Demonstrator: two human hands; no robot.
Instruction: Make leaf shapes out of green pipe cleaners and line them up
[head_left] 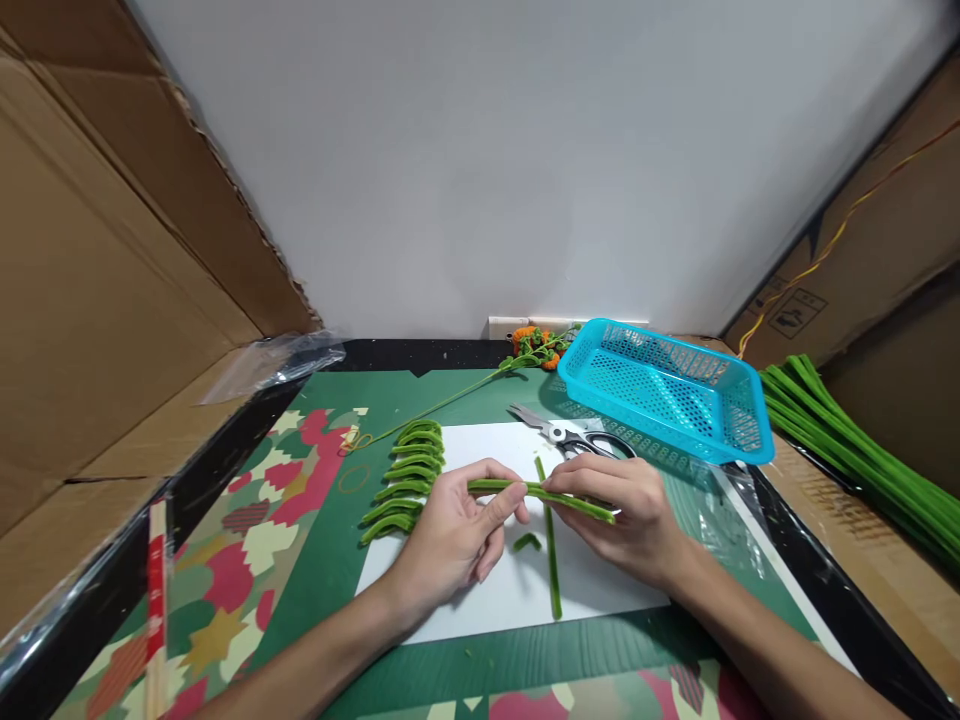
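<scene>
Both hands pinch green pipe cleaners (577, 503) above a white sheet of paper (480, 610). My left hand (469, 525) is closed on them at the left, thumb and index finger pressed together. Farther right along the same stems, my right hand (622, 505) is closed too; whether one or two stems lie in the grip is hard to tell. Beneath, a straight green pipe cleaner (553, 570) lies on the paper beside a short bent green piece (527, 541). Several curved green pieces (401, 490) lie in a row left of my left hand.
Scissors (559, 433) lie behind my right hand. A blue perforated basket (667, 440) stands at the back right, with an orange flower on a green stem (536, 345) beside it. A bundle of green pipe cleaners (862, 450) lies far right. Cardboard walls (97, 220) flank the table.
</scene>
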